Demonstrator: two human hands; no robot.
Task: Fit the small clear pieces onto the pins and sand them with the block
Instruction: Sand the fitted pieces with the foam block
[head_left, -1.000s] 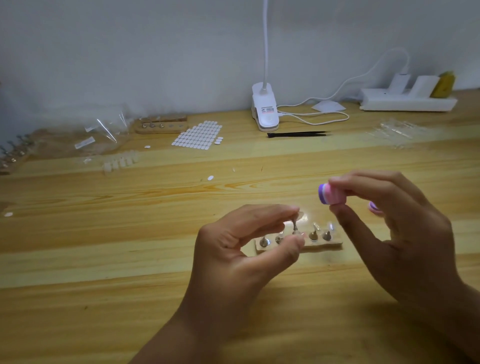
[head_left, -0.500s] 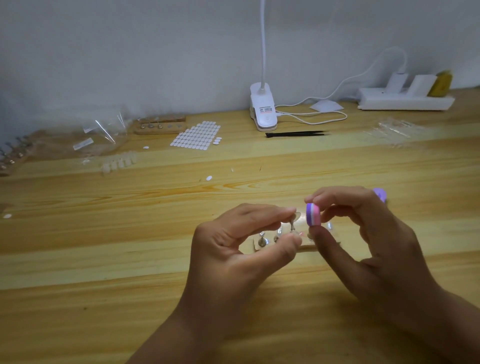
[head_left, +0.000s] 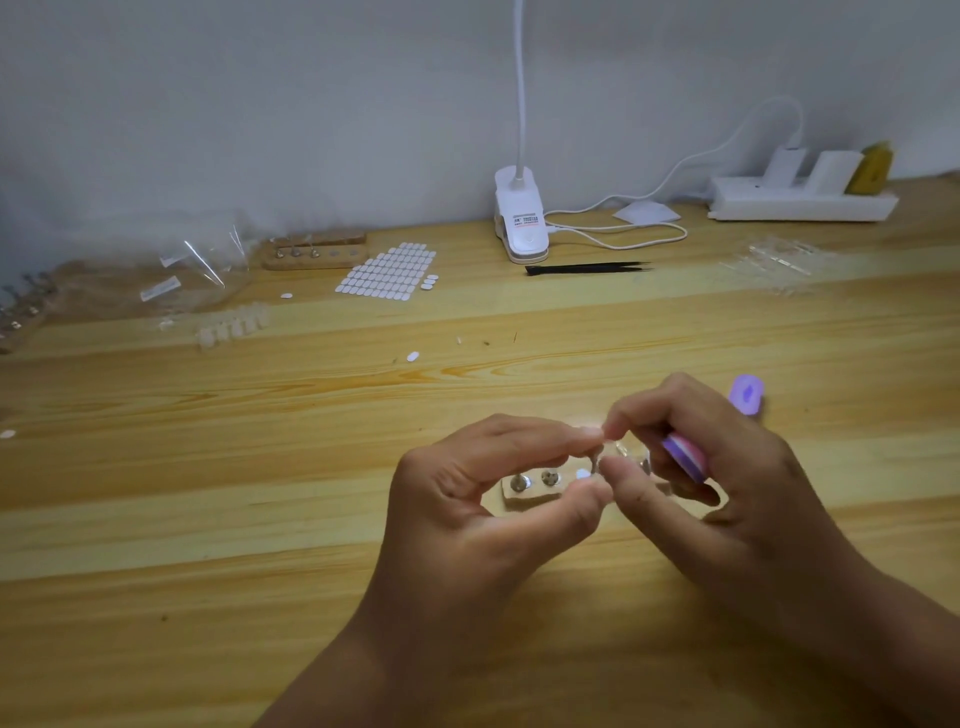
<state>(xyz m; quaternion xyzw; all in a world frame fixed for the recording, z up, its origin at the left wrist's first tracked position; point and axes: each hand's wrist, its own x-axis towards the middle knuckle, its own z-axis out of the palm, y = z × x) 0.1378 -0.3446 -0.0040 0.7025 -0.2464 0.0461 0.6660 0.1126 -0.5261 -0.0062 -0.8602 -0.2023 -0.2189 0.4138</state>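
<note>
Both hands are right above the wooden pin holder (head_left: 523, 497), which sits flat on the wooden table (head_left: 208, 519). The left hand (head_left: 483, 499) has thumb and index finger curled into a pinch. The right hand (head_left: 727, 478) does the same, and all four fingertips meet at one spot just over the holder's middle.

The small clear piece (head_left: 599, 460) is squeezed in at that meeting spot. It's mostly buried under the fingertips, so I honestly can't tell whether it's seated on a pin. I also can't tell which hand carries most of it, but the left pinch is closed on it.

The pink and purple sanding block (head_left: 684, 457) isn't touching the piece. It's tucked back in the right hand, gripped under the curled fingers behind the index, tilted over the holder's right end.

On the holder's left part two metal pins (head_left: 518, 483) stand in their holes, showing through the loop of the left hand. Next to them is a little white oval.

- Just beyond the holder to the right, a second purple block (head_left: 746, 395) lies on the table.
- Far behind the holder by the wall are a white clip lamp (head_left: 521, 223), black tweezers (head_left: 587, 268) and a power strip (head_left: 800, 200).
- Back and left of the holder are a sheet of white oval tabs (head_left: 387, 270), another wooden holder (head_left: 311, 254) and some clear bags (head_left: 202, 260).
</note>
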